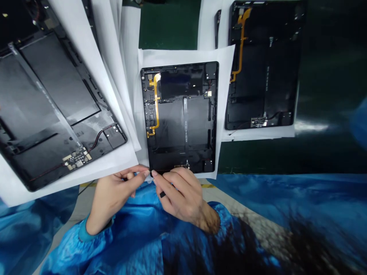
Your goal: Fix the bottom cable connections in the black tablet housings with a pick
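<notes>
Black tablet (177, 120), innards exposed, flat on paper (177, 57)

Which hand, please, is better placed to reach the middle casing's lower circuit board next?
Probably the right hand: it partly hides the lower circuit board, while the left hand is by the lower left corner of the casing.

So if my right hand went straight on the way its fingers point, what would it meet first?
Your right hand would probably meet the near left corner of the middle black casing first, then the left hand just beyond; exact depth and contact are unclear.
</notes>
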